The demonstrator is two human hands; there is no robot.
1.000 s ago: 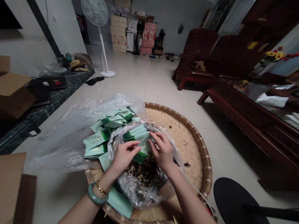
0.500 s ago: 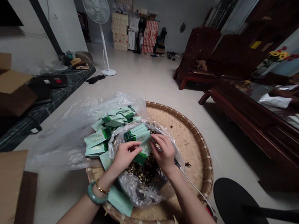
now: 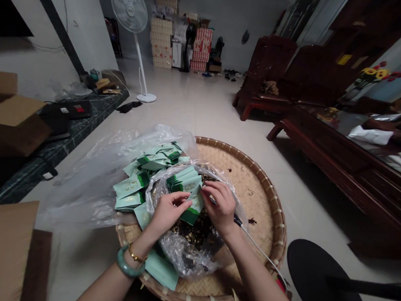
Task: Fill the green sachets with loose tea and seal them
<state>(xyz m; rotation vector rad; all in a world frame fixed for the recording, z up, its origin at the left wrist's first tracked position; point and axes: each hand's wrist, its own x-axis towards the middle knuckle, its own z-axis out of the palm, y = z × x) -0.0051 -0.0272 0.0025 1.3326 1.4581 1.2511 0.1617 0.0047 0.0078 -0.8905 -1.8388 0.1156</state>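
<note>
Inside the tray rim (image 3: pixel 280 230), the left hand (image 3: pixel 167 211) pinches a green packet (image 3: pixel 194 205); the right hand (image 3: pixel 220 207) adjoins, grip unclear.

I had room to pass over the woven tray (image 3: pixel 261 202), right of centre; green packets (image 3: pixel 130 185) and clear plastic (image 3: pixel 84 192) blocked left of centre, a white cable (image 3: pixel 261 249) the lower right.

Head-worn view, facing forward, angled down

The bag (image 3: pixel 188 258) sits on the tray (image 3: pixel 257 207), packets (image 3: pixel 130 186) leftward.
</note>
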